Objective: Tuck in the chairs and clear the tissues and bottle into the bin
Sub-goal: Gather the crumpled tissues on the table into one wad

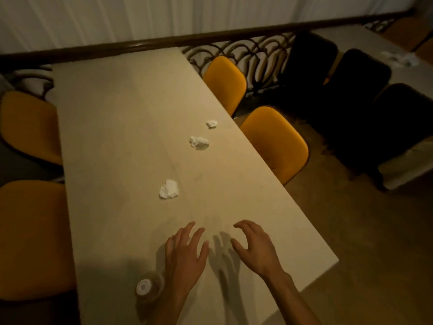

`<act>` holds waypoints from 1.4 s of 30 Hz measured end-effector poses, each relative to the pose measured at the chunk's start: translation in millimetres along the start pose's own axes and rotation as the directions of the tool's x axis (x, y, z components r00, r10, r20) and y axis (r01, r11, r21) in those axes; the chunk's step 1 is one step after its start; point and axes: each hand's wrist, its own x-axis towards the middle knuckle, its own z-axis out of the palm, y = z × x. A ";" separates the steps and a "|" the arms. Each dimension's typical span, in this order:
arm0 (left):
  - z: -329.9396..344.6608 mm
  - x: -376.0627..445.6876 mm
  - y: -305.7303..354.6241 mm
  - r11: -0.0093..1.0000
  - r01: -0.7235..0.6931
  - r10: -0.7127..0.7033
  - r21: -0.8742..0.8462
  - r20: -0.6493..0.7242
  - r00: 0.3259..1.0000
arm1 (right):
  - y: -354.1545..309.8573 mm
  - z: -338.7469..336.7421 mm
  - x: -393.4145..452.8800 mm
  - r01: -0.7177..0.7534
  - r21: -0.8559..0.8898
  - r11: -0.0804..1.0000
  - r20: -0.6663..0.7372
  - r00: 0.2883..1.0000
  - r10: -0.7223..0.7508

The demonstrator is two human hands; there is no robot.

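Hovering low over the near end of the table (121, 137): left hand (185, 252) flat with fingers spread, right hand (254, 246) loosely clawed, both holding nothing. Lying farther up, ahead and slightly left of the hands, the nearest tissue (168, 189), closer to the left hand; two more tissues (199, 142) (211, 124) trailing far-right along the same line. Standing just left of the left wrist, the bottle (147, 287), cap up. Flanking both sides, the orange chairs (275, 141)

— How is the scene lit?
— Dimly, in a warm yellow cast; soft shadows of the fingers are thrown on the table (131, 141).
— And sharpness?
— Slight blur throughout. Beyond the table's far end, the railing (164, 42) is bent by wide-angle distortion.
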 end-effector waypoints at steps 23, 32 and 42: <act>93.8 90.3 -29.1 0.936 0.301 -0.303 0.182 -0.018 0.953 | 29.4 33.6 186.1 0.364 0.029 0.931 0.254 0.898 -0.359; 127.5 92.7 -51.0 0.900 0.328 -0.352 0.286 0.035 0.935 | 18.0 76.6 215.5 0.416 0.092 0.905 0.281 0.860 -0.425; 127.1 95.9 -51.0 0.902 0.328 -0.354 0.281 0.045 0.934 | -19.6 119.5 262.5 0.512 0.110 0.852 0.302 0.800 -0.519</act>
